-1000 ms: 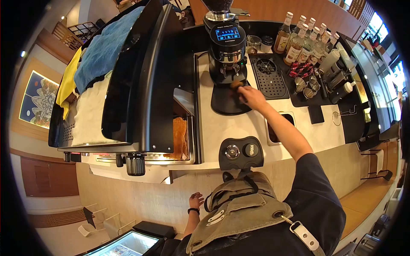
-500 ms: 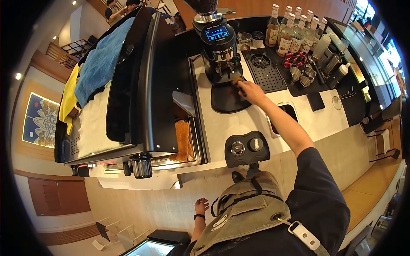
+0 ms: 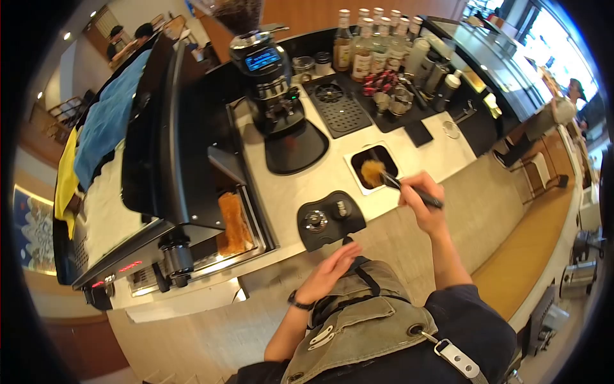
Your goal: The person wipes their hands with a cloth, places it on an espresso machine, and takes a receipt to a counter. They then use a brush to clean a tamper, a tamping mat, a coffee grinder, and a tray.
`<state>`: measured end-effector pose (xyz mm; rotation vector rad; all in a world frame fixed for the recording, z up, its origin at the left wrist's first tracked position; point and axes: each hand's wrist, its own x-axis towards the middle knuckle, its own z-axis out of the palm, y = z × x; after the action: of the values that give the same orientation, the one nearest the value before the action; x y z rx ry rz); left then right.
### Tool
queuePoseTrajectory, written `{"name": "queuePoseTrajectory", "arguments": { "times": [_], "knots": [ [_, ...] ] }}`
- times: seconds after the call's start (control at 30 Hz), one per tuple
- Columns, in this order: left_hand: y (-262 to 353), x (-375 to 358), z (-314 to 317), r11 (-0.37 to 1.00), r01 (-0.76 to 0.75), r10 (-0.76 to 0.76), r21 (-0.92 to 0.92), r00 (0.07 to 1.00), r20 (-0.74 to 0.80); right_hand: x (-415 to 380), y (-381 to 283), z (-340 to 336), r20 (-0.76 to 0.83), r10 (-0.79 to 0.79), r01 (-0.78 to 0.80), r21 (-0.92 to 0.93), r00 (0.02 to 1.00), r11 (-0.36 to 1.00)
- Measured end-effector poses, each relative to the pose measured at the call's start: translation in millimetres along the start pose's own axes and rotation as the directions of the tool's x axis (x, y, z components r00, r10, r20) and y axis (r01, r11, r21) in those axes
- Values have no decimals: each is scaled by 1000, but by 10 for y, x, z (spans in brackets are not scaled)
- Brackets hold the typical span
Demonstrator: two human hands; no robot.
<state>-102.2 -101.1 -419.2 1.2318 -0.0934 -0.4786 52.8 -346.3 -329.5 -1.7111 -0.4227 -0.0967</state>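
Note:
My right hand (image 3: 423,201) is closed around the black handle of a brush (image 3: 391,182). The brush's tan bristles are over a square dark bin opening (image 3: 382,153) with a light rim, set into the counter. My left hand (image 3: 329,272) is open, fingers stretched out, above my apron (image 3: 361,320) and just below a black tamping mat (image 3: 313,238). On that mat sit a tamper (image 3: 315,221) and a second round black tool (image 3: 342,208). Farther back stands a coffee grinder (image 3: 272,89), with a black tray (image 3: 297,150) at its foot.
At left is a large espresso machine (image 3: 176,141) with blue, yellow and white cloths on top; a brown cloth (image 3: 233,224) lies on its drip tray. Syrup bottles (image 3: 362,54), metal cups (image 3: 401,99) and a perforated rinser tray (image 3: 339,105) stand at the back. People are in the background.
My right hand has brought the brush from the grinder's foot over to the bin opening. My left hand has risen from low beside my body towards the tamping mat. The view has shifted.

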Motion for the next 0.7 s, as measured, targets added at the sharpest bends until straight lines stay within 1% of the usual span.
{"name": "queuePoseTrajectory", "arguments": {
  "times": [0.03,0.07,0.1,0.17,0.2,0.23,0.3,0.33,0.37,0.4,0.43,0.47,0.53,0.57,0.6,0.67,0.7],
  "knots": [
    [21,273,114,991,4,5,-132,998,68,-252,-76,-123,-52,-11,10,-18,999,1000],
    [4,516,237,965,18,17,-262,991,130,-522,-73,-168,-152,21,-16,35,988,999],
    [-82,736,342,980,-28,45,-196,995,84,-795,-6,-188,-247,52,-30,93,968,995],
    [-235,1149,521,992,-118,118,-48,993,-1,-1320,351,-257,-149,173,-177,-17,974,984],
    [-66,1198,713,971,-219,226,94,971,-73,-1554,583,-323,-106,372,-380,-68,922,923],
    [-37,1218,772,964,-238,237,121,971,23,-1740,718,-376,-74,561,-566,-118,825,816],
    [6,1331,870,942,-295,261,163,944,200,-1837,665,-441,-142,498,-505,-17,855,863],
    [-258,1417,950,968,-235,211,86,952,220,-1844,562,-456,-168,475,-477,31,864,878],
    [-520,1458,1013,998,-57,59,-18,986,154,-1825,422,-484,-270,406,-402,72,873,913],
    [-703,1493,1070,985,114,-101,-128,990,103,-1698,179,-513,-371,334,-318,105,867,942],
    [-705,1529,1119,933,269,-260,-240,963,69,-1615,50,-554,-471,257,-224,126,844,966],
    [-687,1585,1125,931,268,-249,-248,963,106,-1610,49,-608,-520,200,-120,185,830,976],
    [-495,1689,1159,984,49,-32,-172,994,100,-1715,353,-638,-445,246,-209,132,861,969],
    [-385,1744,1175,989,-62,76,-135,992,105,-1747,525,-646,-407,273,-254,102,872,962],
    [-233,1783,1195,989,-138,142,-58,988,65,-1697,621,-669,-270,429,-426,74,862,902],
    [35,1905,1195,953,-285,286,104,958,-1,-1583,747,-756,-189,538,-544,27,821,839],
    [25,1973,1144,955,-272,273,120,962,11,-1476,801,-824,-145,588,-595,-4,796,804]
  ]
}}
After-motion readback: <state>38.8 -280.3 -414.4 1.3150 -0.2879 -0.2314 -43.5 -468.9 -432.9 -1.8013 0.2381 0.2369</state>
